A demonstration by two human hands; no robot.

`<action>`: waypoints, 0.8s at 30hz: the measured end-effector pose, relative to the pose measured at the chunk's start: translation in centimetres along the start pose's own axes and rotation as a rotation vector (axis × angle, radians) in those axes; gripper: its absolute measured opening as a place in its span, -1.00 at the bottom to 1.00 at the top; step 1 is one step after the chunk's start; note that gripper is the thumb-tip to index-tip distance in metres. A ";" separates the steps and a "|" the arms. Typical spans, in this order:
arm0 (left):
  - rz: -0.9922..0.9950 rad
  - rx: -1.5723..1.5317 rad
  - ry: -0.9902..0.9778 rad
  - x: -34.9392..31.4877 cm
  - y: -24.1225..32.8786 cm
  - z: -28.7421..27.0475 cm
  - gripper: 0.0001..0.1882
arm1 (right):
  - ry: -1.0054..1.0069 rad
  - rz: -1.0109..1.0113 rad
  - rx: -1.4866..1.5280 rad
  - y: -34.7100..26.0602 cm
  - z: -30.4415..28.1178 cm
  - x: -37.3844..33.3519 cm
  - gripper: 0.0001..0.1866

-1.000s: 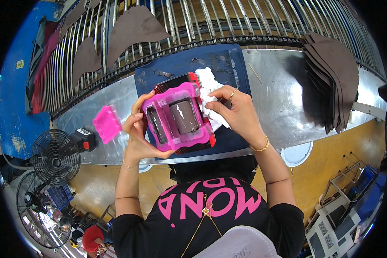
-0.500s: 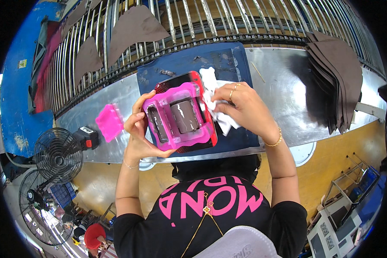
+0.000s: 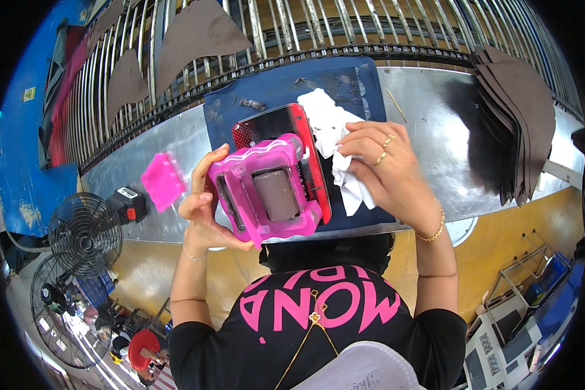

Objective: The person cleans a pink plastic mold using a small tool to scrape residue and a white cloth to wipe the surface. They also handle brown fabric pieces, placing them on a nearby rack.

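My left hand (image 3: 203,203) grips the left edge of a pink two-compartment plastic container (image 3: 305,224), thumb at its near side and fingers at the far side. The container is tilted toward me, with dark brown surfaces inside its compartments; I cannot tell if they are liquid or solid. Behind it lies a flat red-and-black box (image 3: 266,122). My right hand (image 3: 390,166), wearing rings, is closed on a crumpled white cloth (image 3: 328,120) just right of the red box edge. Part of the cloth lies on the dark blue mat (image 3: 231,107).
A pink scalloped lid (image 3: 162,182) lies at the left on the metal table (image 3: 422,130). Beside it stands a black fan (image 3: 86,231) with a battery pack (image 3: 129,205). Stacked brown sheets (image 3: 523,123) lie at the right. Metal rollers (image 3: 292,32) run along the back, bearing more brown pieces (image 3: 201,39).
The pink container has shifted slightly nearer and tilted more, showing more of its far wall and of the red-and-black box. My right hand has moved a little right and nearer, spreading the cloth.
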State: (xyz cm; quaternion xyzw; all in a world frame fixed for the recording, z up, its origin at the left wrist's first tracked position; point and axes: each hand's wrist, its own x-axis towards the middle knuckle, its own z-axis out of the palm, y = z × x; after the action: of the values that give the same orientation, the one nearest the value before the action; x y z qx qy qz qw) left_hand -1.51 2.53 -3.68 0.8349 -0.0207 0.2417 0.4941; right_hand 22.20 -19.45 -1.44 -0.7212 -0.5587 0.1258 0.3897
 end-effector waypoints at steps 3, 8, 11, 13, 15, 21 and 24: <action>-0.017 0.010 0.018 -0.9 0.4 -0.5 0.17 | -0.044 -0.056 -0.045 -1.2 -0.3 0.4 -0.81; -0.056 0.055 0.056 -2.0 1.9 -1.7 0.16 | -0.087 -0.080 -0.011 -2.7 1.0 0.8 -0.77; -0.064 0.061 0.080 -1.9 2.7 -1.7 0.15 | -0.095 -0.054 0.026 -2.8 1.5 0.5 -0.75; -0.059 0.048 0.102 -2.1 2.9 -1.7 0.14 | -0.115 -0.048 0.024 -3.1 1.1 0.3 -0.72; -0.064 0.057 0.111 -2.2 3.1 -1.7 0.14 | -0.180 -0.042 0.027 -3.1 0.0 0.2 -0.71; -0.088 0.035 0.034 -0.9 3.4 -1.5 0.15 | -0.221 -0.090 0.097 -4.4 -1.3 0.9 -0.75; -0.057 0.025 -0.024 0.2 3.2 -1.4 0.16 | -0.201 -0.125 0.163 -3.9 -0.8 0.7 -0.79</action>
State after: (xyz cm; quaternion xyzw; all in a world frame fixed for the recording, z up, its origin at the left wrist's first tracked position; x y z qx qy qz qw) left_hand -2.70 2.10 -0.46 0.8440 0.0002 0.2175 0.4902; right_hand 20.24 -18.85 2.01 -0.6348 -0.6267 0.2177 0.3961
